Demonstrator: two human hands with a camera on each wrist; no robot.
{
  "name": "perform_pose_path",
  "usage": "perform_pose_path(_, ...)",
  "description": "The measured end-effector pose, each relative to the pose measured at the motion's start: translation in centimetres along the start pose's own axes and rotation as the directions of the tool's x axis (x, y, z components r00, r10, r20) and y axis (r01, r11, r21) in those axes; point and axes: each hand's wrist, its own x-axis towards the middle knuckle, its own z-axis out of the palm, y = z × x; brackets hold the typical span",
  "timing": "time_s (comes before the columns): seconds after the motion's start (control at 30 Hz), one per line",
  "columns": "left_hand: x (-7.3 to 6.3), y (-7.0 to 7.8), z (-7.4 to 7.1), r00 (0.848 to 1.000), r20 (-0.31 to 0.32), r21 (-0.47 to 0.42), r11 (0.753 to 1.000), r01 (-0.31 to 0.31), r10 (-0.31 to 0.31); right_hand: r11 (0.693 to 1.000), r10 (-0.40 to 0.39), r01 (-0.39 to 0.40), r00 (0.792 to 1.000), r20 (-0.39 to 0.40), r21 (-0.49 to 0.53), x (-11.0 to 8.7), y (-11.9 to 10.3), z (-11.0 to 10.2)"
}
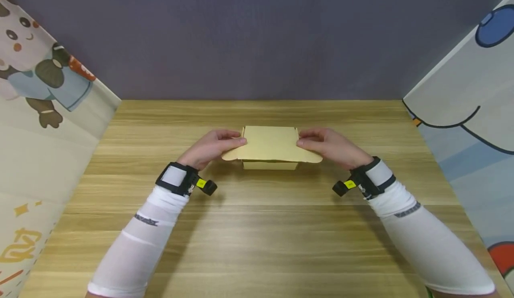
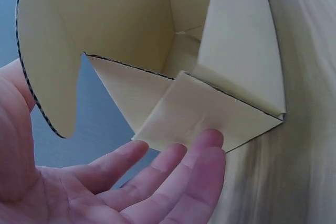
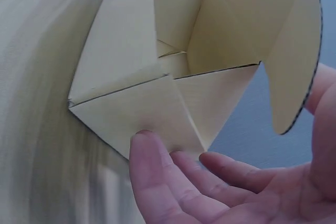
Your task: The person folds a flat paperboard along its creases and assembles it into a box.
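Observation:
A small tan cardboard box (image 1: 270, 166) stands on the table between the hands, its lid (image 1: 271, 139) partly lowered over the opening. Two rounded side flaps stick out from the lid; the left flap (image 2: 50, 61) and right flap (image 3: 296, 61) each show in a wrist view. My left hand (image 1: 210, 147) grips the box's left end, thumb on the lid's edge and fingertips against the folded side wall (image 2: 194, 111). Mirroring it, my right hand (image 1: 335, 148) holds the right end, its fingertips on the other side wall (image 3: 131, 108). Both wrist views show the box's inside through the gap.
The wood-grain table (image 1: 273, 244) extends in front of the box and to both sides. A dark grey-blue panel (image 1: 261, 39) rises at the back. Printed cartoon sheets flank the table, one on the left (image 1: 48, 155) and one on the right (image 1: 453, 97).

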Motion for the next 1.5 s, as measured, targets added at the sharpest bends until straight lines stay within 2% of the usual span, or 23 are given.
perform_pose_path(0.2,-0.2,-1.1,0.3,1.0,0.011,0.041,0.999,0.008,-0.009,1.0,-0.008,0.008,1.0,-0.014,-0.002,0.1,0.7,1.0)
perform_pose_path(0.4,-0.3,-2.3,0.8,0.999,-0.033,0.069,0.998,0.0,0.002,1.0,-0.009,0.009,0.998,-0.058,-0.004,0.3,1.6,1.8)
perform_pose_path(0.63,-0.5,-3.0,1.5,0.994,-0.083,0.126,0.99,-0.056,0.067,0.999,-0.025,0.027,0.995,-0.098,0.019,0.1,2.2,2.6)
perform_pose_path(0.83,-0.6,-3.6,2.0,0.988,-0.116,0.107,0.99,-0.087,0.1,0.997,-0.04,0.047,0.992,-0.119,0.061,0.2,2.7,3.1)
perform_pose_path(1.07,-0.7,-4.1,2.4,0.98,-0.146,0.105,0.987,-0.123,0.138,0.997,-0.051,0.06,0.988,-0.143,0.056,0.0,2.9,3.6)
perform_pose_path(1.2,-0.8,-4.4,2.7,0.975,-0.165,0.096,0.987,-0.131,0.146,0.996,-0.065,0.075,0.983,-0.172,0.051,-0.2,2.8,4.0)
perform_pose_path(1.37,-1.3,-4.5,3.2,0.967,-0.203,0.13,0.983,-0.128,0.153,0.996,-0.068,0.08,0.971,-0.229,0.043,-0.4,2.9,4.7)
perform_pose_path(1.5,-1.7,-4.5,3.8,0.952,-0.245,0.162,0.976,-0.149,0.186,0.996,-0.068,0.081,0.952,-0.299,0.029,-0.8,3.0,5.5)
